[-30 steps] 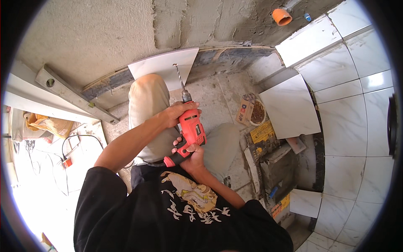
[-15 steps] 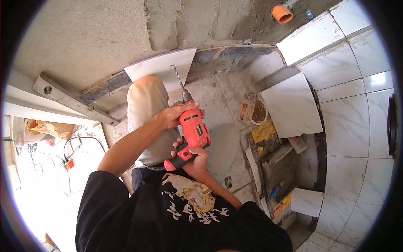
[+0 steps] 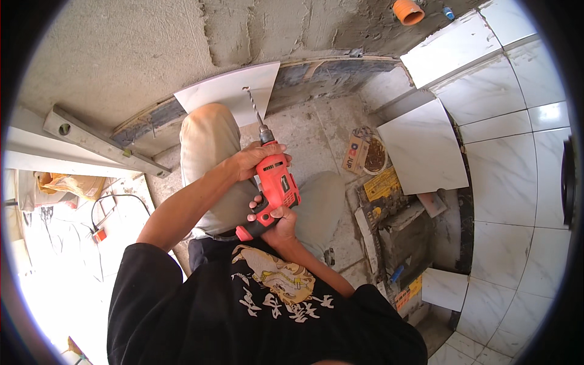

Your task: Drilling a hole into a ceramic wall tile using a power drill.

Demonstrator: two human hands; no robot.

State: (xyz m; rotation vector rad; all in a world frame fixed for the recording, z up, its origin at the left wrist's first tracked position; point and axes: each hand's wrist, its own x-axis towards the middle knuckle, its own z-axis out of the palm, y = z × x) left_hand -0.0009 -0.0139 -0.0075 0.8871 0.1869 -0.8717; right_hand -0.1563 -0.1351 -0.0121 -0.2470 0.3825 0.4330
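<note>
A red and black corded-style drill (image 3: pixel 277 182) is held in both hands, pointing away from me. My left hand (image 3: pixel 250 158) wraps round its front body just behind the chuck, and my right hand (image 3: pixel 280 226) grips the handle, with fingertips showing left of it. The long spiral bit (image 3: pixel 254 106) reaches a small chipped spot in a white tile (image 3: pixel 222 85); whether it has entered the tile I cannot tell. The tile is propped near the wall's base, behind my raised left knee (image 3: pixel 207 137), which hides part of it.
A metal level (image 3: pixel 100 140) lies left by a cord with a red plug (image 3: pixel 98 234). At right are a loose white tile (image 3: pixel 420 146), a bucket (image 3: pixel 374 158), cardboard (image 3: pixel 356 152), a grey trough (image 3: pixel 401 243) and tiled wall (image 3: pixel 499 176). An orange pipe (image 3: pixel 407 12) sticks out above.
The view has shifted slightly, so the wall, tile and drill sit a little higher in the picture. My grip and the bit's place at the tile look the same.
</note>
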